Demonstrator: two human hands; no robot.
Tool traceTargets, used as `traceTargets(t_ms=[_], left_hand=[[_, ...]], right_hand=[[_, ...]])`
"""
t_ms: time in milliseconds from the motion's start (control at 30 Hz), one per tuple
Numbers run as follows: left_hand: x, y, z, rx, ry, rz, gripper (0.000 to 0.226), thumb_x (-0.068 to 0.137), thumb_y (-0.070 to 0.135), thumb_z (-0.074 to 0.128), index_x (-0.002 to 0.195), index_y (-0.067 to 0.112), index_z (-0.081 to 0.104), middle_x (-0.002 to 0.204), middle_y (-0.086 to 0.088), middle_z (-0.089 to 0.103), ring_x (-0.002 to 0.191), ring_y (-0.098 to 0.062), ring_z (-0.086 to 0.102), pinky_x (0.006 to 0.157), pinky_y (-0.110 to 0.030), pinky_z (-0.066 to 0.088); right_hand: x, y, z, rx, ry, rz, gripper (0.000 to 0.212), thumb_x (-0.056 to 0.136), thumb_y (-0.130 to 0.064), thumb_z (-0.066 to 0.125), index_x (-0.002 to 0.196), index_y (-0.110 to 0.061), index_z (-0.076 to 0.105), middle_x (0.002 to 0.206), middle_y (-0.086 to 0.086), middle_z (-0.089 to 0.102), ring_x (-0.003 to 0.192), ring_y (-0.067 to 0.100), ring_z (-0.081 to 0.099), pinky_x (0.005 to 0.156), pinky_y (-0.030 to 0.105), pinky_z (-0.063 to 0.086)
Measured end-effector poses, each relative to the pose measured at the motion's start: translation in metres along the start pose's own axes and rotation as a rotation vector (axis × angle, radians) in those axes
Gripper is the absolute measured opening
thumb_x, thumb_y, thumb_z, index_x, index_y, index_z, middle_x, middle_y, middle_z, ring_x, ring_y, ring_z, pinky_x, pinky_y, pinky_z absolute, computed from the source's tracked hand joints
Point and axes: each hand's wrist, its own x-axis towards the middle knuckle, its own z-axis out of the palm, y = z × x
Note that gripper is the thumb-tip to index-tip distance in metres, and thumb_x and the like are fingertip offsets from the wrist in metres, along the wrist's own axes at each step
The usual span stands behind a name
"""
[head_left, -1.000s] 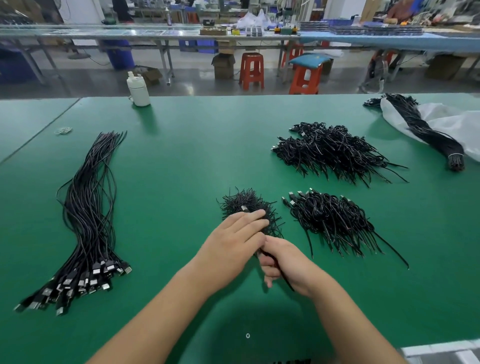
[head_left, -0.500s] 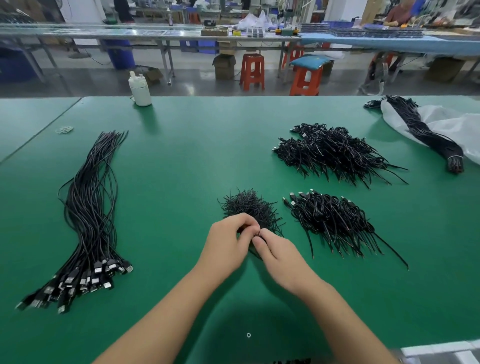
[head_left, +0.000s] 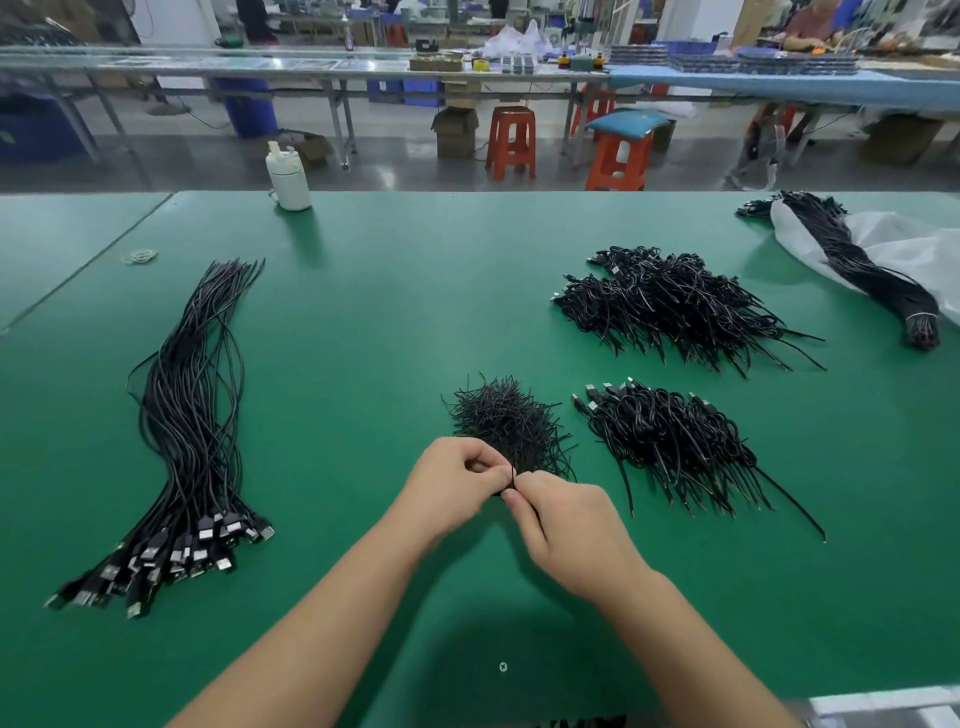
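Both hands meet on a single thin black tie (head_left: 514, 475). The left hand (head_left: 452, 486) pinches it between curled fingertips and thumb, and the right hand (head_left: 569, 525) pinches the same strand from the other side, thumb against forefinger. The fingertips of the two hands touch or nearly touch. The strand stands roughly upright between them, and most of its length is hidden. It may be bent into a loop, but the view is too fine to confirm this.

The tie is held at the near edge of the pile of short ties (head_left: 498, 415), low over the green table (head_left: 363, 338). Whether it touches the pile cannot be told.

Just to the right of the pile lies a heap of coiled cables (head_left: 670, 441), metal plugs at its far-left end and loose tails trailing toward the near right. A larger heap (head_left: 670, 304) of the same kind lies beyond it. At the far right a bound bundle (head_left: 872, 270) rests on a white plastic bag (head_left: 914, 249).

Well apart on the left, a sheaf of long cables (head_left: 187, 415) lies lengthwise, its USB plugs (head_left: 197, 545) fanned at the near end. A white bottle (head_left: 288, 179) stands at the far edge of the table.
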Motion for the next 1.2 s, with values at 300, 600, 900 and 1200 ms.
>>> traceTargets(t_ms=[300, 600, 900, 1200], left_hand=[[0.008, 0.007, -0.004, 0.268, -0.033, 0.019, 0.050, 0.094, 0.050, 0.057, 0.059, 0.016, 0.067, 0.051, -0.004, 0.058, 0.049, -0.015, 0.044, 0.051, -0.029, 0.041], [0.008, 0.011, -0.013, 0.437, -0.229, 0.105, 0.020, 0.084, 0.021, 0.072, 0.066, 0.029, 0.069, 0.063, 0.011, 0.064, 0.055, -0.005, 0.050, 0.053, -0.018, 0.038], [0.008, 0.001, -0.014, 0.685, -0.301, 0.275, 0.017, 0.089, 0.018, 0.058, 0.075, 0.026, 0.061, 0.065, 0.016, 0.054, 0.063, -0.003, 0.049, 0.059, -0.018, 0.036], [0.009, -0.006, -0.028, -0.258, -0.368, -0.041, 0.006, 0.095, 0.001, 0.059, 0.091, 0.002, 0.063, 0.074, -0.008, 0.071, 0.070, -0.018, 0.071, 0.055, -0.024, 0.054]], right_hand=[[0.007, 0.006, -0.003, -0.250, -0.010, -0.136, 0.024, 0.092, -0.030, 0.058, 0.071, -0.018, 0.059, 0.058, -0.004, 0.057, 0.048, 0.022, 0.056, 0.042, 0.030, 0.036], [0.011, 0.014, -0.005, -0.360, -0.180, -0.219, 0.031, 0.099, -0.040, 0.040, 0.082, -0.022, 0.058, 0.074, -0.002, 0.065, 0.062, 0.025, 0.064, 0.053, 0.032, 0.032], [0.017, 0.020, -0.006, -0.349, -0.125, -0.388, 0.028, 0.096, -0.043, 0.054, 0.088, -0.020, 0.067, 0.087, -0.003, 0.066, 0.089, 0.022, 0.061, 0.079, 0.035, 0.049], [0.013, 0.029, -0.002, -0.127, 0.169, -0.392, 0.032, 0.089, -0.011, 0.069, 0.121, -0.014, 0.067, 0.128, 0.004, 0.061, 0.127, 0.026, 0.051, 0.108, 0.039, 0.041]])
